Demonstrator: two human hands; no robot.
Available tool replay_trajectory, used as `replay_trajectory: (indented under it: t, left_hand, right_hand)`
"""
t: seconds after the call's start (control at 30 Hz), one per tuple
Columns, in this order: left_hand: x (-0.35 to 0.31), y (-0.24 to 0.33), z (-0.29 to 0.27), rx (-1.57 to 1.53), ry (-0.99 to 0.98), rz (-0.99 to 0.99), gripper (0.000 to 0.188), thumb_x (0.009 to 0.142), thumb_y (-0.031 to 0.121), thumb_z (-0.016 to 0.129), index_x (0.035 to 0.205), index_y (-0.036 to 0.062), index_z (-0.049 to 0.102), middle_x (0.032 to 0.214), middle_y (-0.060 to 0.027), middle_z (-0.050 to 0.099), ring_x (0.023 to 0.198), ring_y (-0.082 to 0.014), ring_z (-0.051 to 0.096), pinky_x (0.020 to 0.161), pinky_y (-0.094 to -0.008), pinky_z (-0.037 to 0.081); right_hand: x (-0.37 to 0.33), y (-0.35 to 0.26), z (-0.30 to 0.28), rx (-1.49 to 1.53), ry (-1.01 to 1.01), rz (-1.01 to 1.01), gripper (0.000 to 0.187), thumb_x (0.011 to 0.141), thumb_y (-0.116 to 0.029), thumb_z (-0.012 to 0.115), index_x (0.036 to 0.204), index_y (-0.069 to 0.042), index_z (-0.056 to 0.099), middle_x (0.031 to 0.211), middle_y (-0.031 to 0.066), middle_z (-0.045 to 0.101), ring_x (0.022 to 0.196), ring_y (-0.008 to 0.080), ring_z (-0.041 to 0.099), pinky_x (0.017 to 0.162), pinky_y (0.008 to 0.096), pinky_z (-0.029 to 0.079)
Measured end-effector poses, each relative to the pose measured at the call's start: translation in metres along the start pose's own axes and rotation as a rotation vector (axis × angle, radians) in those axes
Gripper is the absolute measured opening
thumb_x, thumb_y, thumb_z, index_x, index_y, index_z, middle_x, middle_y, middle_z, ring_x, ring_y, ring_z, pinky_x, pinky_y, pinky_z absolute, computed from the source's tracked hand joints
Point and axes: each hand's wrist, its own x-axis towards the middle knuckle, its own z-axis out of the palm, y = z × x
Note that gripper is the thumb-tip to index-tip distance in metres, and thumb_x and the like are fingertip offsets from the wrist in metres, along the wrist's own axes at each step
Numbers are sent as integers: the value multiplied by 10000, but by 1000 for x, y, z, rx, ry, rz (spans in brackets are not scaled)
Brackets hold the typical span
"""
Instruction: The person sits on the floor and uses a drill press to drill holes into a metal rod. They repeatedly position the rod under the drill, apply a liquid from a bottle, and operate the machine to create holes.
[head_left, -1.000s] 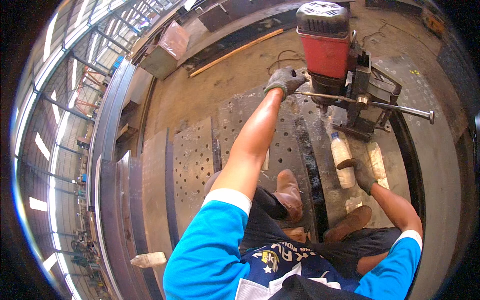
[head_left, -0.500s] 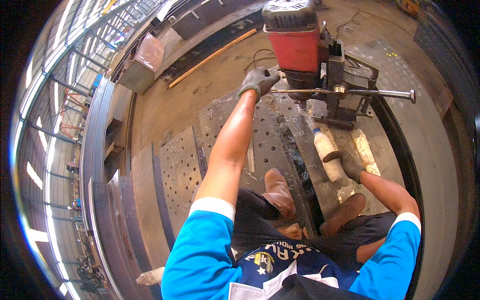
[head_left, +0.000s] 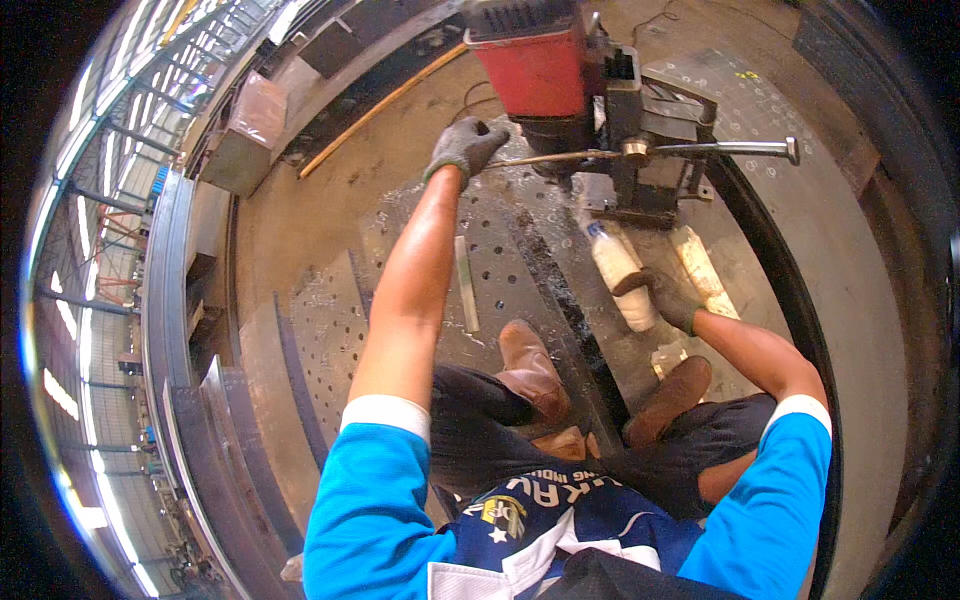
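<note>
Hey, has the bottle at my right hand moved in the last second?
No: judged against the red machine's base, the bottle shows no clear shift; the whole camera view moved instead.

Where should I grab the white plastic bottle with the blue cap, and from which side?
Probably around the body of the white plastic bottle, from the right, where the gray-gloved right hand grips: it's long and rounded, its blue cap pointing toward the red and black machine.

Wide fisheye view from the head, facing down and forward, torso (head_left: 640,515) close below, hands (head_left: 466,148) farther out
</note>
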Motion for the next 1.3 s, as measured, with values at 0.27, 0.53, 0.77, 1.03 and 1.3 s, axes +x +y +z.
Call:
replay_trajectory:
  t: [0.27,0.53,0.77,1.03,1.3]
  left_hand:
    - [0,1,-1,-23,16,23,594,821,577,723,1064,36,764,1066,-222,757,1016,-373,725,882,-443,540]
    - [0,0,2,-16,19,39,604,827,599,703,1050,40,765,1052,-212,759,1006,-356,725,863,-433,542]
    - [3,0,3,39,14,51,581,848,590,694,1038,46,770,1051,-206,760,1013,-356,723,869,-434,539]
    - [5,-6,6,0,17,74,576,836,583,710,998,33,761,982,-216,753,952,-369,725,827,-450,536]
    - [1,-3,6,-43,20,35,549,835,559,716,981,32,759,958,-208,755,928,-351,727,823,-438,538]
  right_hand:
    - [9,17,20,15,195,-187,417,1022,-135,372,1073,-47,776,1202,138,730,1165,228,652,1092,377,446]
    - [25,52,11,88,51,-417,658,1109,-500,307,1057,-39,774,1193,148,735,1163,241,655,1086,389,443]
    - [28,74,10,38,78,-449,869,1053,-691,203,1084,-29,765,1166,149,741,1153,259,660,1080,404,445]
    - [98,158,39,-515,449,1,334,1051,-297,497,1157,-79,727,1166,150,723,1098,316,667,941,429,525]
    - [40,85,17,-158,175,-168,390,1059,-291,434,1148,-65,739,1180,143,728,1123,302,661,1000,413,487]
